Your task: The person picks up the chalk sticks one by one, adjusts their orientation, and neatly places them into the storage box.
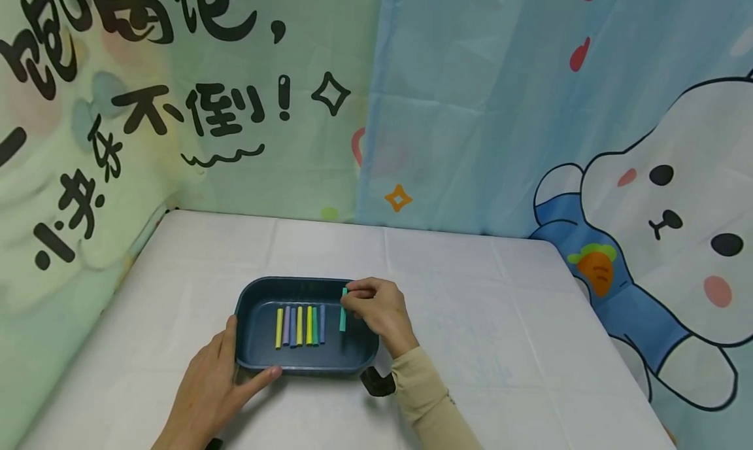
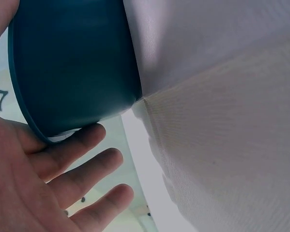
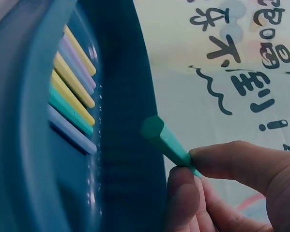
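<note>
A dark blue tray sits on the white-covered table in the head view. Several chalk sticks, in yellow, purple, blue and green, lie side by side inside it. My right hand pinches a green chalk stick between thumb and fingertips, above the tray's right part, apart from the row. In the right wrist view, the green stick's faceted end points away from the fingers. My left hand rests against the tray's near left corner, thumb along the near side. Its fingers look extended and spread in the left wrist view.
White cloth covers the table around the tray. A printed curtain with black lettering and a cartoon animal hangs behind and beside the table. A black strap-like piece shows by the right wrist.
</note>
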Demonstrator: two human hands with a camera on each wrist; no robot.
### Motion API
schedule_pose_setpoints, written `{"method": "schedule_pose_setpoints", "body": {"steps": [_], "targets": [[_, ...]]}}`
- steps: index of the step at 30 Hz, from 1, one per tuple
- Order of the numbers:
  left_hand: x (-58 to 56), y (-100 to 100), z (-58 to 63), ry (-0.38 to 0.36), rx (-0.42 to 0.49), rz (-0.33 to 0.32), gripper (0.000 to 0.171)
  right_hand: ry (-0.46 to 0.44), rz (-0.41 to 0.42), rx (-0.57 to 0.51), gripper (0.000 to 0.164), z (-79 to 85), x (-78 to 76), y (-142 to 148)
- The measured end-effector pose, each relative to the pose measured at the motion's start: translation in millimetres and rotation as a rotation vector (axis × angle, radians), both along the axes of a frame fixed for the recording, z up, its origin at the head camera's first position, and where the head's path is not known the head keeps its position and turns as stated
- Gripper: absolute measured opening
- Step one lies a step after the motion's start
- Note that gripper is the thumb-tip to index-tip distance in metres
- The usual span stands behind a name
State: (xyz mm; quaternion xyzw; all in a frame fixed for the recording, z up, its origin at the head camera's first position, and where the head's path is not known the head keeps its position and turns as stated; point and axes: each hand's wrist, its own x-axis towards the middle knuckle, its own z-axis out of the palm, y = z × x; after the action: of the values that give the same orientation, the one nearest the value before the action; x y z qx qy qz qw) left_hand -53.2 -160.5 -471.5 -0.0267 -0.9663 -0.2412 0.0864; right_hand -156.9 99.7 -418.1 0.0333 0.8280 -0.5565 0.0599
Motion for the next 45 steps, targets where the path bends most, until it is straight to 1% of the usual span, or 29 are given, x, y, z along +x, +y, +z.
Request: {"method": "schedule_pose_setpoints", "body": {"steps": [5, 13, 19, 24, 29, 32, 39, 45], "targets": [[0.6, 0, -1.4, 0.011, 0.001, -0.002, 0.118, 0.000, 0.022, 0.023, 0.023, -4.2, -0.4, -8], [0.3, -1, -2.2, 0.030, 0.016, -0.013, 0.117, 0.013, 0.049, 0.017, 0.023, -9.5, -1.6, -16], [0.3, -2, -2.0, 0.034, 0.022, -0.018, 0.117, 0.030, 0.041, 0.083, 0.019, -13.5, -4.5, -23], [-0.1, -1, -1.7, 0.021, 0.012, -0.011, 0.118, 0.043, 0.047, 0.114, 0.020, -17.2, -5.0, -29], [-0.2, -1, -1.2, 0.009, 0.012, -0.007, 0.118, 0.078, 0.046, 0.196, 0.019, -21.5, -3.4, -32], [0.0, -1, -1.2, 0.016, 0.013, -0.009, 0.118, 0.091, 0.045, 0.244, 0.017, -23.8, -3.1, -33], [0.3, -1, -1.8, 0.036, 0.022, -0.019, 0.117, 0.052, 0.023, 0.312, 0.013, -26.7, -2.9, -39], [-0.2, -2, -2.4, 0.038, 0.018, -0.017, 0.117, 0.052, 0.005, 0.356, 0.011, -31.1, -4.9, -41]]}}
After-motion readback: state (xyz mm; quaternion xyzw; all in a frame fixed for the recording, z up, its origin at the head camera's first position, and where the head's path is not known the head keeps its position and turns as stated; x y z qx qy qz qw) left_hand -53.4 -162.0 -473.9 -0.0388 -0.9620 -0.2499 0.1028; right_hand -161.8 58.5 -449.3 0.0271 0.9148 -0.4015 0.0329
